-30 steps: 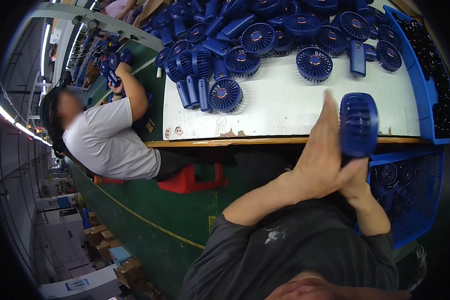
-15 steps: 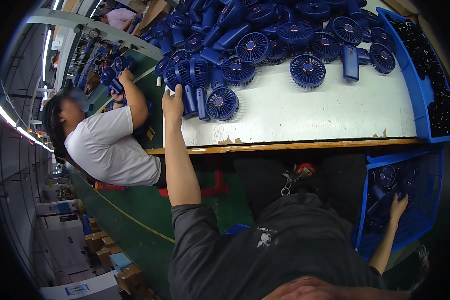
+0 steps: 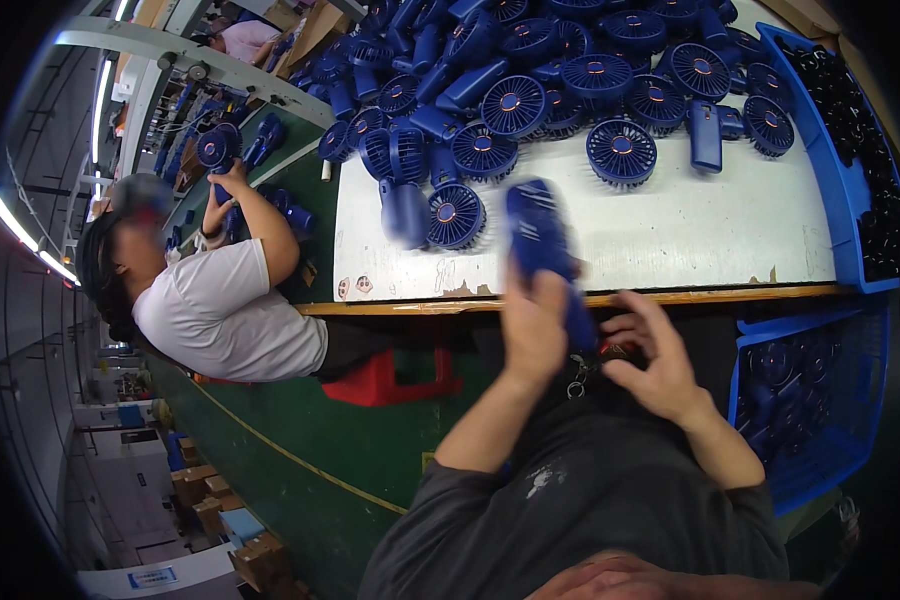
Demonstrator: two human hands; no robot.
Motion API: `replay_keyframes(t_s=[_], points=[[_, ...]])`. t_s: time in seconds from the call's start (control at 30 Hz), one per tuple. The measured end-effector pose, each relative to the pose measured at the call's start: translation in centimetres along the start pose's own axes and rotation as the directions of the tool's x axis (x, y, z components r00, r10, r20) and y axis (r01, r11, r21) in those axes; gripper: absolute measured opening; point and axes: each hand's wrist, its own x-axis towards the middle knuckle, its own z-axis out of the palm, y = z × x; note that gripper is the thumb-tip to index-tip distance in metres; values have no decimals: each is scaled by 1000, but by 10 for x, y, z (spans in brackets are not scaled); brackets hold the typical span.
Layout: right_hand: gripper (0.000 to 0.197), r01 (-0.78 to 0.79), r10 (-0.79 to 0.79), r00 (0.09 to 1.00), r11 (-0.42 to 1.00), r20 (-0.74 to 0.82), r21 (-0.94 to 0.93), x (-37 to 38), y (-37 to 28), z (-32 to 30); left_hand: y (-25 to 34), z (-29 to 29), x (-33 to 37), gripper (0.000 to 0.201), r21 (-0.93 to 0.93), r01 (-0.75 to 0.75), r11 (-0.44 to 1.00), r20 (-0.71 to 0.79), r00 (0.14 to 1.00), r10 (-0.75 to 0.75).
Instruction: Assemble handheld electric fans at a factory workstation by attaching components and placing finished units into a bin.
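The blue handheld fan [image 3: 542,240], blurred, is in the left hand [image 3: 532,330], fingers wrapped around its handle, just in front of the white table [image 3: 670,240] edge. The right hand [image 3: 650,365] is spread, just beside it, holding nothing. Beyond the grip many blue fans [image 3: 530,90] lie piled; the crate [image 3: 810,400] at the right holds some, so I judge much is left.

Single head-worn fisheye, looking steeply down, near table [image 3: 670,240] edge
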Motion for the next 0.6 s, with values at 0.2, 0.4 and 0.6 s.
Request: replay_keyframes(t_s=[0.2, 0.4, 0.6], points=[[46, 219, -213, 975, 874, 62, -434, 20, -6, 0, -18, 14, 19, 59, -190, 34, 981, 197, 980, 4], [37, 329, 87, 910, 443, 406, -834, 34, -61, -54, -32, 59, 12, 97, -369, 665, 649, 753, 624, -211], [23, -242, 101, 970, 327, -221, -914, 98, -144, -242, -24, 67, -6, 51, -242, 542, 805, 763, 619, -188]])
